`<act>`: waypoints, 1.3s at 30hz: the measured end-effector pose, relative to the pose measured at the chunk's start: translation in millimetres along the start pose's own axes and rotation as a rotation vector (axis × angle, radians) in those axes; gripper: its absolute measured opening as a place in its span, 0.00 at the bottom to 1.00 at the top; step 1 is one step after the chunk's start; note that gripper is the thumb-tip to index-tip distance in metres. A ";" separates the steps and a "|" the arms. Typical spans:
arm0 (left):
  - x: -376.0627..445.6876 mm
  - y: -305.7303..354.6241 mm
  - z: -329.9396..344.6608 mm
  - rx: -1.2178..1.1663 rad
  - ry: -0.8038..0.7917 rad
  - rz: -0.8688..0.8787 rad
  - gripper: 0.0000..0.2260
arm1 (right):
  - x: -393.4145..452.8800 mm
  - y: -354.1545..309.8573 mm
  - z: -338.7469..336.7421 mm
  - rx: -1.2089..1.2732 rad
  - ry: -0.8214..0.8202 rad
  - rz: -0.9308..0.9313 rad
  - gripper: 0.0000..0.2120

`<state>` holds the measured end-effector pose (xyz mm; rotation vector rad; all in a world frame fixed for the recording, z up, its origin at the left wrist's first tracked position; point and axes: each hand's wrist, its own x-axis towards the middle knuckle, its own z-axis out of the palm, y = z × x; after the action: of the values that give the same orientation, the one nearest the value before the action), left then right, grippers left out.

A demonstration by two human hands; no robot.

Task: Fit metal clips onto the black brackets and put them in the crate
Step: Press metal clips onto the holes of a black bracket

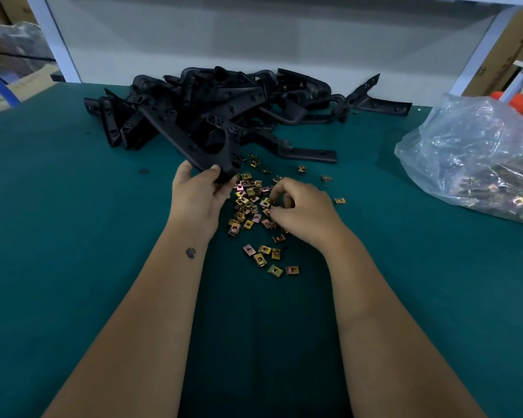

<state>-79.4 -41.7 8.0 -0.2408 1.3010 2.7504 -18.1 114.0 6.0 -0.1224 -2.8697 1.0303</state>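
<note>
1. Clips [255,203], brass-coloured metal, lay scattered on the green table [73,236] just ahead of my forearms.
2. My right hand [302,212] sat over that scatter with its fingers curled down among the clips; whether it pinched one I could not tell.
3. My left hand [198,196] gripped the near end of a black bracket [215,146], tilted up off the table.
4. Beyond lay the heap of black brackets [224,98].
5. A clear plastic bag [477,158] of clips sat at the far right.
</note>
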 end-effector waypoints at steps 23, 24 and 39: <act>-8.6 -19.8 11.7 0.006 0.066 0.070 0.13 | 9.8 11.8 2.3 0.128 0.244 0.030 0.14; -7.8 -18.6 12.1 -0.013 0.062 0.047 0.13 | 10.5 12.2 2.4 0.084 0.215 0.017 0.14; -15.3 -19.2 22.0 0.057 -0.043 0.010 0.14 | 9.8 -1.1 9.5 0.390 0.407 -0.032 0.10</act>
<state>-63.8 -12.7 9.9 -0.1712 1.3708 2.7061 -29.0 108.2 0.0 -0.2254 -2.2628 1.3537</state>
